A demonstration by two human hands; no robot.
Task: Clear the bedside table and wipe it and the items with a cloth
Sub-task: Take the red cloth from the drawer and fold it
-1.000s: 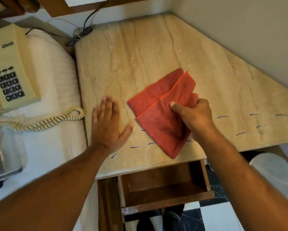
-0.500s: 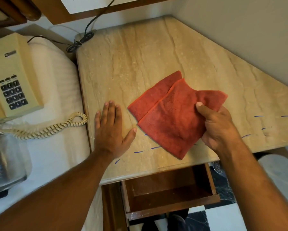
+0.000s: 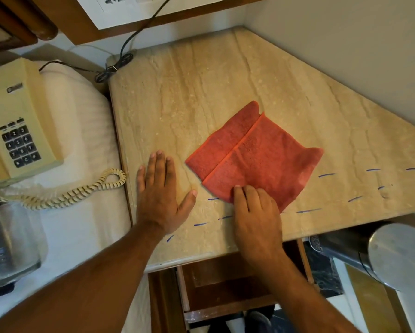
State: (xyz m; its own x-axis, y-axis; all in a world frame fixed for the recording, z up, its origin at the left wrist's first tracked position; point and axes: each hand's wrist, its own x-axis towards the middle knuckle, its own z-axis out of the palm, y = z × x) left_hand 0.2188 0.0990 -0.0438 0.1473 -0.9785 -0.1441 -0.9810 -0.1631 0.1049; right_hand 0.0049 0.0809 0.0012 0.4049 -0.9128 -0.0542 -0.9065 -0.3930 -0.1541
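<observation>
A red cloth (image 3: 257,157), folded in two, lies spread flat on the beige marble top of the bedside table (image 3: 201,87). My right hand (image 3: 257,212) rests palm down on the cloth's near corner, fingers together and pressing it to the stone. My left hand (image 3: 162,198) lies flat on the bare marble to the left of the cloth, fingers spread, holding nothing. Short blue pen dashes run along the near part of the top.
A cream push-button telephone (image 3: 14,121) with a coiled cord (image 3: 65,195) sits on the white bed at left, beside a glass jar (image 3: 9,243). A black cable (image 3: 115,66) crosses the table's far left corner. An open wooden drawer (image 3: 225,292) juts out below; a metal bin (image 3: 381,253) stands at right.
My right hand let go of the cloth's raised edge, the cloth now lies flat, and the hand has come down onto its near corner. My left hand stayed put.
</observation>
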